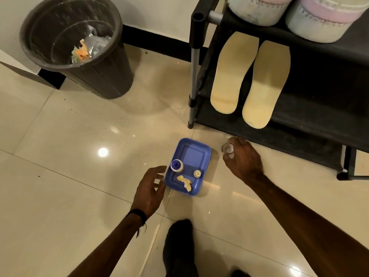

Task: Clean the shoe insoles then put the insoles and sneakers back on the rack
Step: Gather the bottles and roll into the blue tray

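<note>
Nearest the lens we note a dark-socked foot on the glossy cream tiled floor. Our left hand, with a black band at the wrist, hovers just beside the left rim of a blue rectangular plastic tray; its fingers are spread and relaxed and hold nothing. Our right hand is curled around a small clear bottle-like object, low to the floor in front of the rack; what it is we cannot tell.

Tray contents: a white bottle with a blue cap, upright at the left; a small cream round cap or jar; a crumpled yellowish cloth at the near edge.

We record a black round plastic bin at upper left, lined with clear plastic and holding orange and pale scraps.

Two pale yellow foam insoles lie side by side, just apart, on a lower shelf of the black metal-framed shoe rack, their ends overhanging the front edge. Their surfaces appear even in colour. On the shelf above stand pastel sneakers, only partly in view.
</note>
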